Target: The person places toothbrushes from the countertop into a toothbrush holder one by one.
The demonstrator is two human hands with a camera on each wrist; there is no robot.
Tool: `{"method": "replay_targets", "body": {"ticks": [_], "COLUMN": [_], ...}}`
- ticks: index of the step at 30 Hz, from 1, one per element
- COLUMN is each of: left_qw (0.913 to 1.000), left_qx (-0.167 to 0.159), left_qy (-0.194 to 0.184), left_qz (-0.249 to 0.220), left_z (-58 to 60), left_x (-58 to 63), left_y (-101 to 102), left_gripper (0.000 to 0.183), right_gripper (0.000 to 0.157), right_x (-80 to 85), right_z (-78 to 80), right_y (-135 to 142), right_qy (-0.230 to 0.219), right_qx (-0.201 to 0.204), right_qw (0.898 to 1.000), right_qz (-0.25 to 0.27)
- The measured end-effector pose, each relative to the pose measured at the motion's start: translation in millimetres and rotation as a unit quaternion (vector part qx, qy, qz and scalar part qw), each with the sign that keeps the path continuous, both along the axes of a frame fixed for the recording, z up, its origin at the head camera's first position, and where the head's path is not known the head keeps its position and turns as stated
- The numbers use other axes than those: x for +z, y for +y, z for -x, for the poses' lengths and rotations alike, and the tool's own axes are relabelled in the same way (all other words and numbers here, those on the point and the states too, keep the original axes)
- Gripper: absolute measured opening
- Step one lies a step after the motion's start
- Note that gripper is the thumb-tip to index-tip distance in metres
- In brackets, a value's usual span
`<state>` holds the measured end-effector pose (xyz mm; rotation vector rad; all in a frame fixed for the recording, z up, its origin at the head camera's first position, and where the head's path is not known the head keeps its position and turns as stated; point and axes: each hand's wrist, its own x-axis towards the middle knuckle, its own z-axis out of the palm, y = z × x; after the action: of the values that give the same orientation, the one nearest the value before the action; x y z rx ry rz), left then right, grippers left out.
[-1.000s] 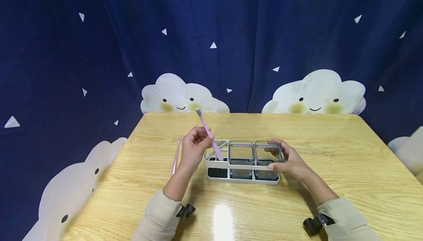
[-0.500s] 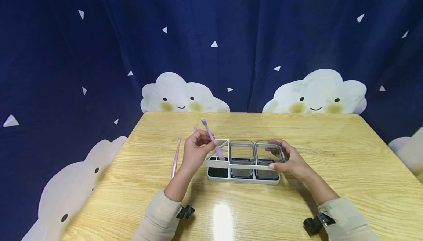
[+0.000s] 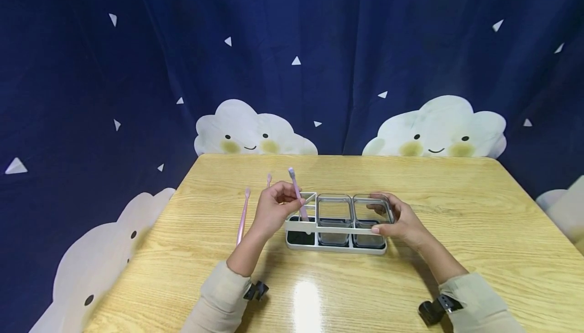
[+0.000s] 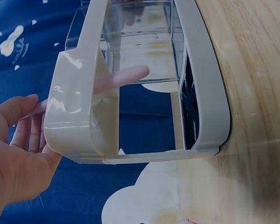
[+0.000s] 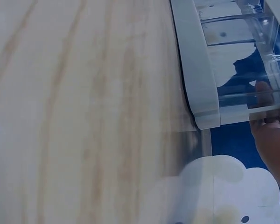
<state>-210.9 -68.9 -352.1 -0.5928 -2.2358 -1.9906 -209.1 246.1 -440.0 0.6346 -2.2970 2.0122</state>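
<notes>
My left hand point(image 3: 274, 209) pinches a light purple toothbrush point(image 3: 295, 185) between thumb and fingers, bristle head up and slightly tilted. Its handle passes down through the slotted left section of a white toothbrush holder point(image 3: 335, 250). In the left wrist view the rounded handle end point(image 4: 123, 78) shows below the upper frame, above the base. My right hand point(image 3: 401, 224) grips the holder's right end, thumb on the front rail and fingers behind the right clear cup point(image 3: 371, 211). The right wrist view shows this hand point(image 5: 273, 140) at the holder's end.
A pink toothbrush point(image 3: 243, 216) lies on the wooden table point(image 3: 465, 196) left of my left hand. Another pink toothbrush point(image 3: 269, 177) is mostly hidden behind that hand. A second clear cup point(image 3: 334, 211) sits in the holder's middle. A dark blue curtain point(image 3: 319, 69) hangs behind.
My left hand has moved slightly right and lowered the purple toothbrush deeper into the slot; the brush stands more upright. The brush behind the hand has come into view. My right hand stays put.
</notes>
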Motion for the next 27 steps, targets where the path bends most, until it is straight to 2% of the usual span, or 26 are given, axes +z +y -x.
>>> {"method": "replay_targets", "body": {"ticks": [5, 13, 27], "left_qw": [1.0000, 1.0000, 0.9998], "left_qx": [0.001, 0.002, 0.014], "left_qy": [-0.008, -0.003, 0.004], "left_qz": [0.002, 0.005, 0.010], "left_z": [0.2, 0.1, -0.4], "left_x": [-0.5, -1.0, -1.7], "left_y": [0.0, -0.2, -0.1], "left_gripper": [0.019, 0.012, 0.012], "right_gripper": [0.072, 0.069, 0.068], "right_x": [-2.3, -2.0, -3.0], "right_z": [0.2, 0.8, 0.7], "right_y": [0.3, 0.8, 0.8], "right_qy": [0.005, 0.007, 0.001], "right_qx": [-0.006, -0.007, 0.000], "right_qw": [1.000, 1.000, 1.000], "right_qz": [0.002, -0.002, 0.000]}}
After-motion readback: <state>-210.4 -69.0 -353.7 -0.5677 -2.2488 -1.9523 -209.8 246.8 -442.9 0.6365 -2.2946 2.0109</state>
